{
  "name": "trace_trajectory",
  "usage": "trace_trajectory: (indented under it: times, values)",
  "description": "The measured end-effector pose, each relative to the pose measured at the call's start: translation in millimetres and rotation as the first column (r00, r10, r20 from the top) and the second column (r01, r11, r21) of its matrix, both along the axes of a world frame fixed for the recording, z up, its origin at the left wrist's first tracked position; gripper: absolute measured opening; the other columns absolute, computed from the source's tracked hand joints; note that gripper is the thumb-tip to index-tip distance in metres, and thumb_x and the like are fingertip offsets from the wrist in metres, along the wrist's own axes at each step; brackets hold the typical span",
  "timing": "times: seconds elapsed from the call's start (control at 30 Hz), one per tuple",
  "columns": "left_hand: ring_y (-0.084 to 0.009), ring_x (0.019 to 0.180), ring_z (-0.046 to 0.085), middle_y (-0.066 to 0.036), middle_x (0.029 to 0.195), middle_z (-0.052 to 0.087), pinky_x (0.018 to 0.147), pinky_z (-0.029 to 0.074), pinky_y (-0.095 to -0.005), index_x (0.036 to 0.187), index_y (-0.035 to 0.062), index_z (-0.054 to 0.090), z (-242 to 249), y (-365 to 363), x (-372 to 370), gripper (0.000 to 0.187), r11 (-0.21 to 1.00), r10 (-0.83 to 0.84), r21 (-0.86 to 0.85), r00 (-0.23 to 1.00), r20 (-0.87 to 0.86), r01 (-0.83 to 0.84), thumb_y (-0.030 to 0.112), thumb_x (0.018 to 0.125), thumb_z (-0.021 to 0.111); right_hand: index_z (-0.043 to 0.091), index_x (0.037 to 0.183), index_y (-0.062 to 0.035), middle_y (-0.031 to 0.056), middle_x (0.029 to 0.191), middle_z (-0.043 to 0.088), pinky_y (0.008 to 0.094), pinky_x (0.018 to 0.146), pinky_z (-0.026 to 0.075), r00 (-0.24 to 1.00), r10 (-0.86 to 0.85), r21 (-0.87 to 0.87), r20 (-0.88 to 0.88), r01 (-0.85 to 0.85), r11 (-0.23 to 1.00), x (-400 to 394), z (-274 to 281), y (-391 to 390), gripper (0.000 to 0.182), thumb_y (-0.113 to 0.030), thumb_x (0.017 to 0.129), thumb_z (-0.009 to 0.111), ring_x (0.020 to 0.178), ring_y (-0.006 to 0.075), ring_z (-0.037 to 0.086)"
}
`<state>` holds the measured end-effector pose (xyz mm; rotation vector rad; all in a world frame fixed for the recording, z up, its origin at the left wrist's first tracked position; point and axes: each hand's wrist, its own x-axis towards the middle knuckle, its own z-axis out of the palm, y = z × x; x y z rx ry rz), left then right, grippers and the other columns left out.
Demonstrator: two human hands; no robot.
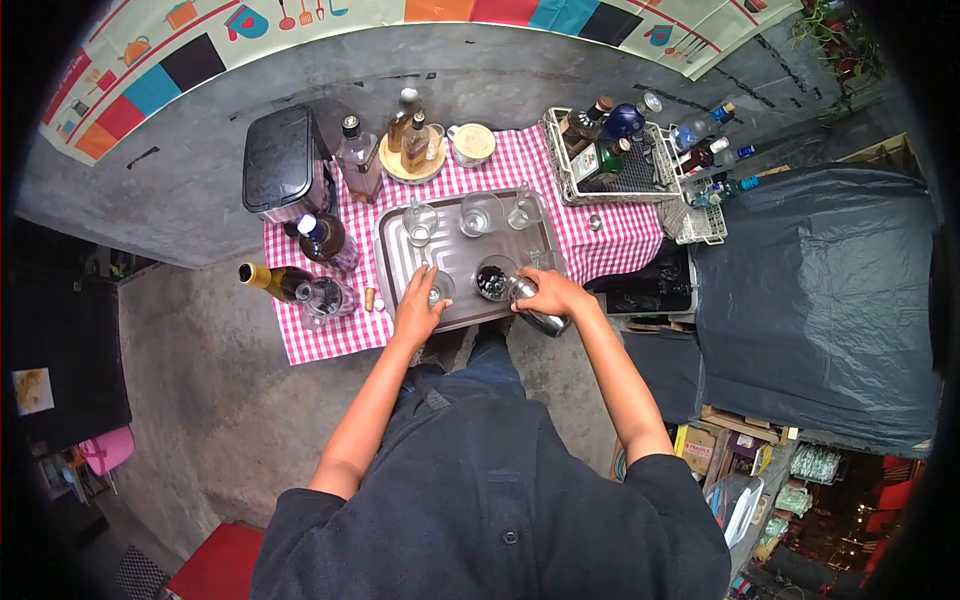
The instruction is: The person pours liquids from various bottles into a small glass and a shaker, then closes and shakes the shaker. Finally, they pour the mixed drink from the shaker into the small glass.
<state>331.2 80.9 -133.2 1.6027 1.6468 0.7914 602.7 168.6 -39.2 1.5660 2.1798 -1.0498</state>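
My right hand (553,291) grips a silver metal cocktail shaker (548,322), tilted with its top end at the rim of a glass (493,277) that has dark contents. My left hand (418,308) is curled around a clear glass (441,291) near the tray's front edge, thumb on one side and fingers on the other. Both glasses stand on a brown serving tray (393,262). Along its back half are a glass mug (420,224), a round glass (480,216) and another glass mug (524,210). One more glass (548,261) sits behind my right hand, partly hidden.
The tray lies on a red-checked tablecloth (620,236). Left of it stand several bottles (325,242) and a black-lidded bin (282,160). Bottles on a wooden board (420,172) and a lidded jar (473,146) are behind. At the right back is a white basket (570,185) of bottles.
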Motion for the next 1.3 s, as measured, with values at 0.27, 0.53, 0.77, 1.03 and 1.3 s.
trace_trajectory:
  times: [0.27, 0.53, 0.77, 1.03, 1.3]
  values:
    - [-0.039, 0.136, 0.04, -0.022, 0.149, 0.039, 0.11, 0.037, -0.0426, 0.145, 0.0056, 0.042, -3.3, -0.2, -0.5, 0.074, 1.0, 0.0, 0.007, 1.0, 0.01, 0.0, 0.019, 0.081, 0.077, 0.051, 0.137, -0.0041, 0.0238, 0.128, 0.061, 0.0384, 0.099, 0.047, 0.99, -0.103, -0.094, -0.095, 0.094, 0.991, 9.2, -25.1, 1.4, 0.087, -0.052, 0.069, 0.075, 0.117, 0.0357, 0.06]
    - [-0.038, 0.135, 0.041, -0.02, 0.149, 0.039, 0.109, 0.039, -0.0427, 0.144, 0.0064, 0.043, -3.1, 0.4, -0.1, 0.073, 1.0, 0.006, -0.003, 1.0, 0.005, -0.006, 0.02, 0.08, 0.077, 0.048, 0.139, 0.0007, 0.0226, 0.139, 0.053, 0.0363, 0.103, 0.042, 0.938, -0.277, -0.275, -0.21, 0.215, 0.937, 13.3, -32.0, -0.1, 0.085, -0.051, 0.077, 0.074, 0.125, 0.0313, 0.055]
    - [-0.0376, 0.135, 0.041, -0.019, 0.15, 0.039, 0.109, 0.039, -0.0426, 0.144, 0.0072, 0.043, -2.2, 1.4, -1.1, 0.073, 1.0, 0.0, 0.0, 1.0, 0.014, 0.0, 0.02, 0.08, 0.077, 0.046, 0.14, 0.0016, 0.0213, 0.134, 0.055, 0.0347, 0.101, 0.044, 0.867, -0.364, -0.377, -0.342, 0.228, 0.898, 21.7, -54.0, 2.0, 0.077, -0.046, 0.084, 0.069, 0.12, 0.0278, 0.056]
    - [-0.0375, 0.136, 0.041, -0.019, 0.15, 0.038, 0.11, 0.038, -0.0422, 0.144, 0.0072, 0.043, 3.8, 1.6, -1.6, 0.073, 1.0, -0.007, -0.016, 1.0, 0.021, 0.008, 0.018, 0.08, 0.077, 0.055, 0.123, -0.003, 0.0126, 0.11, 0.063, 0.0302, 0.076, 0.054, 0.599, -0.7, -0.687, -0.39, 0.316, 0.654, 16.4, -51.5, -3.2, 0.049, -0.04, 0.091, 0.062, 0.093, 0.019, 0.065]
    - [-0.0382, 0.135, 0.041, -0.02, 0.149, 0.039, 0.11, 0.038, -0.0424, 0.144, 0.0052, 0.043, 6.1, 2.7, -2.3, 0.072, 1.0, -0.024, -0.018, 1.0, 0.005, 0.024, 0.016, 0.08, 0.076, 0.057, 0.112, -0.0052, 0.0094, 0.097, 0.063, 0.0297, 0.068, 0.055, 0.496, -0.772, -0.767, -0.397, 0.282, 0.576, 16.7, -51.6, -5.4, 0.038, -0.038, 0.094, 0.06, 0.083, 0.0158, 0.065]
